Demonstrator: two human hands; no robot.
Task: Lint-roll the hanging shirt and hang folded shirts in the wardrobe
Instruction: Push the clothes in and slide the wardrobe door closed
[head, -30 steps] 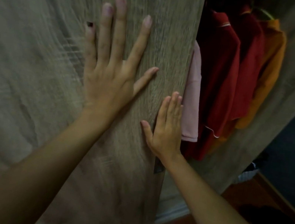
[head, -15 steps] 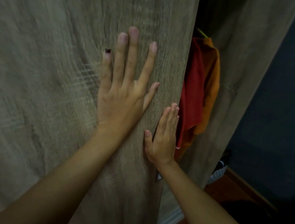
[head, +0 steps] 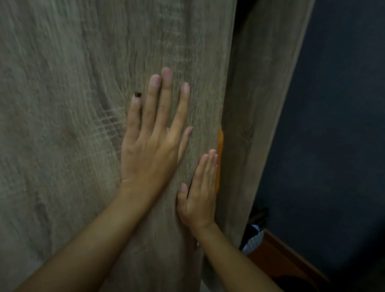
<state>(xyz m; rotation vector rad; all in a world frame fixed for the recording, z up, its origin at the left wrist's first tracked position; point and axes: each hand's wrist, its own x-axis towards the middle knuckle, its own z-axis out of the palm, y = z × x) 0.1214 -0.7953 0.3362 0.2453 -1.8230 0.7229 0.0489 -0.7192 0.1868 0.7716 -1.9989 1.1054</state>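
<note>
Dark blue wall (head: 358,122), filling the right side from the top edge down to the floor. Reddish-brown wooden skirting board (head: 295,255), running along the foot of that wall at a slant. Reddish-brown floor (head: 266,262) just below the skirting. Small pale, patterned object (head: 253,240), low down in the corner where wall and floor meet; too dim to identify. Dark shape (head: 300,288) lying on the floor near the skirting, indistinct.

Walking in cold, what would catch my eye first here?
Two bare hands pressed flat on a grey wood-grain wardrobe door: the left hand mid-frame, the right hand lower, at the door's edge. Just beyond that edge, an orange garment peeks through a narrow gap.
</note>
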